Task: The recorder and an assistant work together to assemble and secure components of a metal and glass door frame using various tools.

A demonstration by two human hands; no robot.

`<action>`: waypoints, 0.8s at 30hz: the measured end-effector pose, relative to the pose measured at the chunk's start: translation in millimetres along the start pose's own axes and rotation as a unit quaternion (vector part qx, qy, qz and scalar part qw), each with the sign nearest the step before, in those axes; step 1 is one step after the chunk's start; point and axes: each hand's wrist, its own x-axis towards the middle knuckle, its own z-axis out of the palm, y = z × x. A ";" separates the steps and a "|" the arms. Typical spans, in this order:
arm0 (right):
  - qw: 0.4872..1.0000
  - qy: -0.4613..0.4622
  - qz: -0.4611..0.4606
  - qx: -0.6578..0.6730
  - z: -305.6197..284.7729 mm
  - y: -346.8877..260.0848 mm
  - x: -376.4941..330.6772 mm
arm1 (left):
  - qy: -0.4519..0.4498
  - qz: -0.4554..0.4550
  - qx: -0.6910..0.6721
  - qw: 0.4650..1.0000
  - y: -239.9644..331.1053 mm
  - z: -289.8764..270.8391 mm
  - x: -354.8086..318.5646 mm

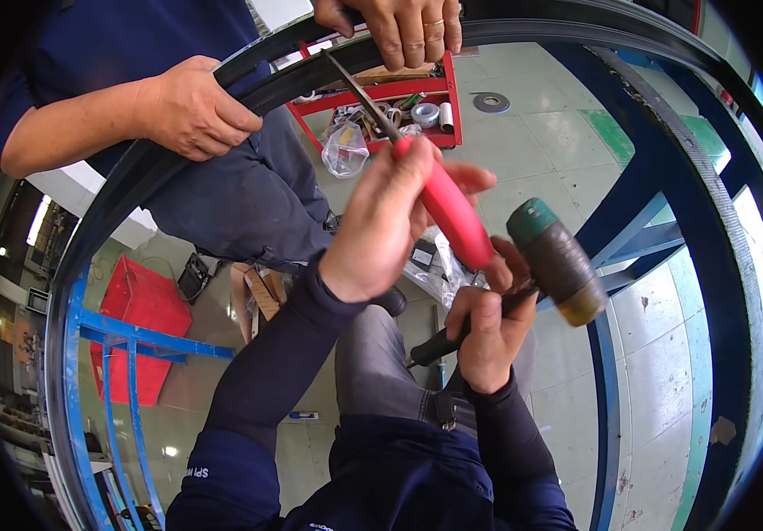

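Observation:
My left hand (pixel 371 232) is closed around the red handle of a tool with a long narrow metal blade (pixel 452 208). Its tip meets the black curved frame (pixel 523 33) between a co-worker's two hands. That person's one hand (pixel 194 111) grips the frame at the left; the other hand (pixel 408 31) rests over it at the top. In my right hand (pixel 492 341) is a mallet (pixel 557 261) with a green face, a yellow face and a dark handle. The mallet head is right of the red handle's butt, close to it but apart.
A red tray (pixel 455 97) of tape rolls and small items lies beyond, with a clear plastic bag (pixel 344 150) beside it. A dark roll (pixel 491 103) is on the floor. Blue metal supports stand left (pixel 178 345) and right (pixel 665 190). At left is a red bin (pixel 138 305).

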 end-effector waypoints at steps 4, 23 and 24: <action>0.993 -0.046 0.071 0.085 -10.1 -2.8 10.7 | -0.004 -0.030 0.077 0.997 -18.3 7.2 -30.9; 0.885 0.080 0.448 0.099 -124.8 176.2 -101.6 | 0.049 -0.158 0.634 0.755 190.5 -90.5 129.8; 0.881 0.090 0.455 0.094 -126.1 174.4 -99.7 | 0.047 -0.184 0.614 0.766 191.7 -89.9 129.7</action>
